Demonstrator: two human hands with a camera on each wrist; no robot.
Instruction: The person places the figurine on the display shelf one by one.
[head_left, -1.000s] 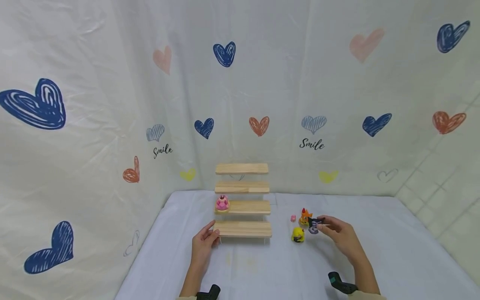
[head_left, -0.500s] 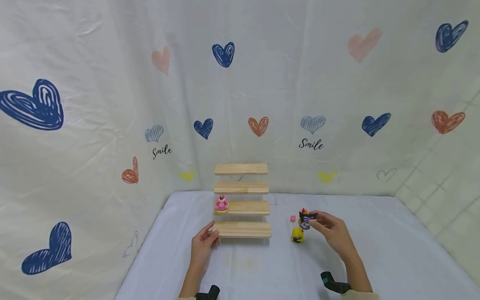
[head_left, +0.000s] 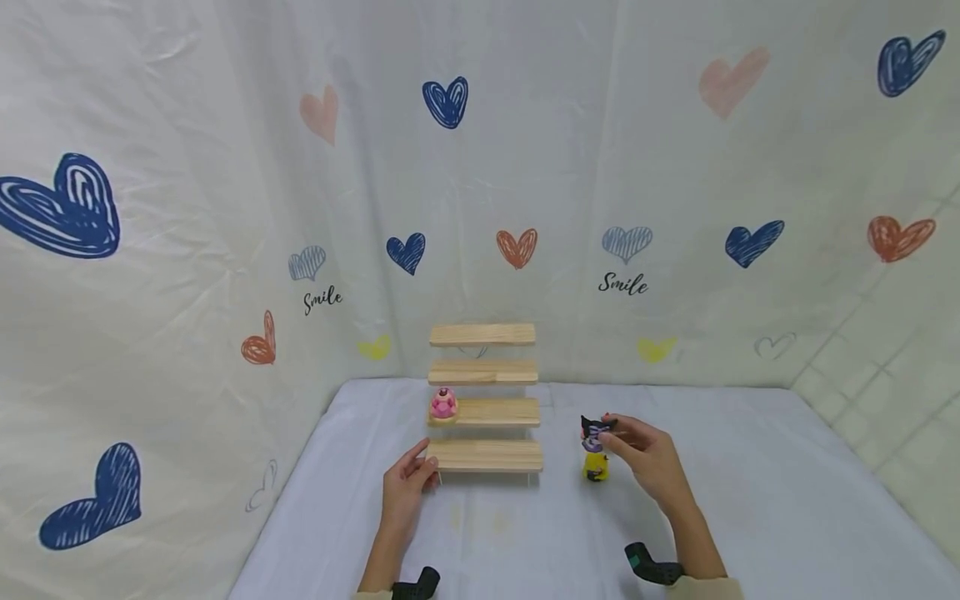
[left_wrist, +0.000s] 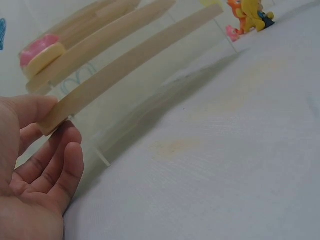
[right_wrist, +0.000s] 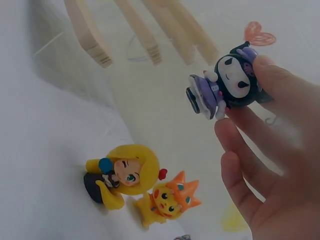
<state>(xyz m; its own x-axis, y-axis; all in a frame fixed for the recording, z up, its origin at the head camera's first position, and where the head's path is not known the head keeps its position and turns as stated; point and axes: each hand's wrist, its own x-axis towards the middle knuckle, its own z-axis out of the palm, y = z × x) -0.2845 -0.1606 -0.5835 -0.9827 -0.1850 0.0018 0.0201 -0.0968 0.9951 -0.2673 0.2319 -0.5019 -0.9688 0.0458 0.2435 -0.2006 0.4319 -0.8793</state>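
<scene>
My left hand [head_left: 405,492] grips the left end of the lowest board of a wooden tiered display rack [head_left: 487,456], with thumb above and fingertips underneath in the left wrist view. Between thumb and fingers, my right hand [head_left: 651,462] pinches a small figurine [right_wrist: 235,80] with a black hood, white face and purple dress. It is held in the air, right of the rack. In the right wrist view, a yellow-haired figurine [right_wrist: 132,172] and an orange-and-yellow figurine [right_wrist: 175,197] stand below it. The held figurine and hand hide most of the orange one from the head view.
A pink figurine [head_left: 443,405] sits at the left end of the rack's second board from the bottom. Beside the yellow and orange figurines is a tiny pink one [left_wrist: 232,33]. Behind the table's white cloth [head_left: 337,517] hangs a curtain [head_left: 562,167] printed with hearts.
My right hand has carried the black-and-purple figurine leftward and slightly up, from beside the orange figurine to above the yellow one. The left hand keeps its grip on the rack.
</scene>
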